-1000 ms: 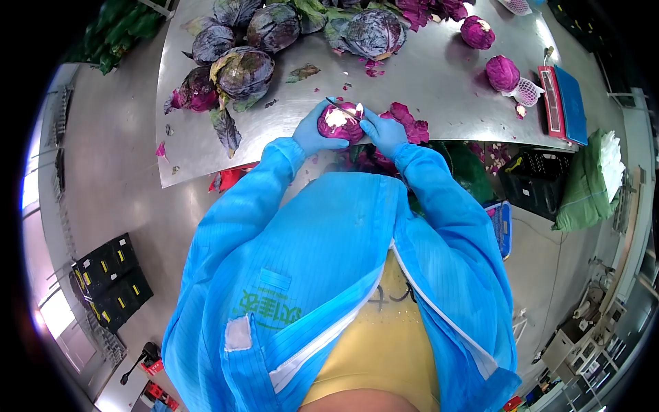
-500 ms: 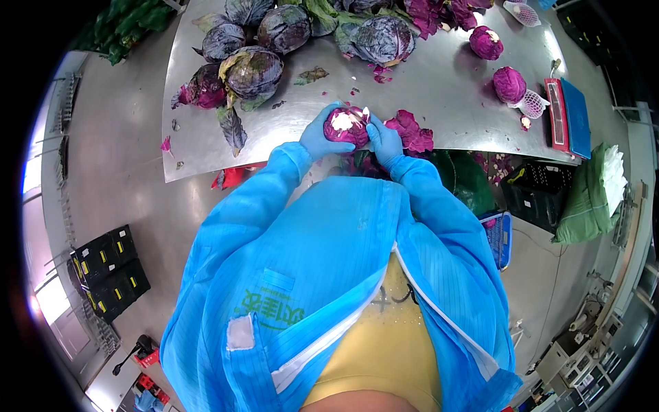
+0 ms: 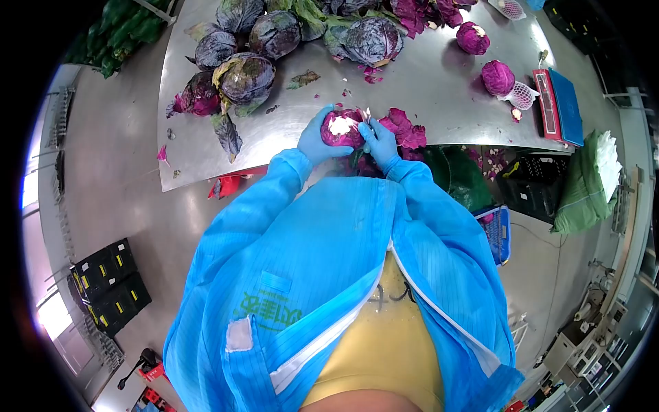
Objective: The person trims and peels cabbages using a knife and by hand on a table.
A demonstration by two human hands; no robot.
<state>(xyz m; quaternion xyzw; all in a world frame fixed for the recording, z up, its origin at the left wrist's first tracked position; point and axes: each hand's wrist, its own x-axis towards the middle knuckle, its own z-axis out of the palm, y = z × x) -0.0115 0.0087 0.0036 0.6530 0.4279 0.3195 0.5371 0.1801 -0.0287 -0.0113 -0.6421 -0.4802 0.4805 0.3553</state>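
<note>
The left hand [image 3: 317, 141], in a blue glove, cups the cabbage [image 3: 341, 129] just above the near edge of the desk [image 3: 425, 82], its grip curled round one side with fingers at the far side and thumb at the near side. The cabbage's pale cut patch faces up. At its other side the right hand [image 3: 379, 143], gloved too, has its fingers bent in close; a slim thing shows by them, but I cannot tell whether they pinch it.

Just beside the right hand, crumpled purple leaves [image 3: 405, 129] lie along the edge. Over to the left sit the dark cabbages [image 3: 248, 77], bunched together in their rough outer leaves, with a drooping leaf [image 3: 227, 137] near the edge and a small scrap [image 3: 303, 79] nearer the middle. Off to the right, two peeled cabbages [image 3: 498, 77] rest apart from each other, the nearer one close to a white mesh sleeve [image 3: 522, 96]. Beyond that sleeve a red object [image 3: 546, 103] and a blue folder [image 3: 566, 106] lie side by side. Below the desk, on the right, I see a green bag [image 3: 456, 180] and a black crate [image 3: 532, 187].
</note>
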